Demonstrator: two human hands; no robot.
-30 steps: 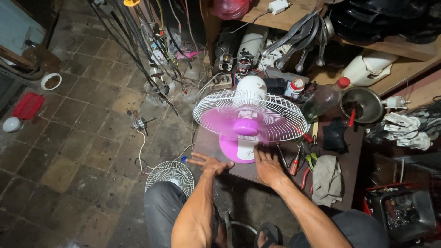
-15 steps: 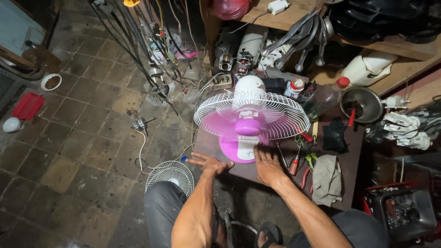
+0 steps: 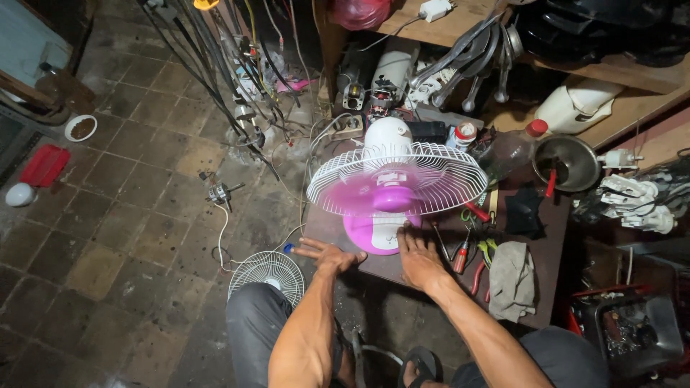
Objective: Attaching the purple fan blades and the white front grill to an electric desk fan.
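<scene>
Pink fan [image 3: 394, 197] upright near the table's [image 3: 553, 244] front left corner, blades blurred behind the white grille, base toward the front edge. Left hand [image 3: 327, 254] flat at that corner, fingers spread, holding nothing. Right hand [image 3: 417, 259] open, palm down beside the base, gripping nothing. Pliers [image 3: 483, 253] and rag [image 3: 512, 279] farther right. Loose grille [image 3: 267, 274] on the floor below.

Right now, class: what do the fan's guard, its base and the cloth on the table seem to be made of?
Fan guard: thin white wire, probably coated metal, since the ribs are fine and evenly spaced. Base: smooth pink and white moulded plastic, slightly glossy. Cloth: soft woven fabric, grey and matt, judging by its crumpled folds. Both hands, left and right, rest beside the base.
</scene>
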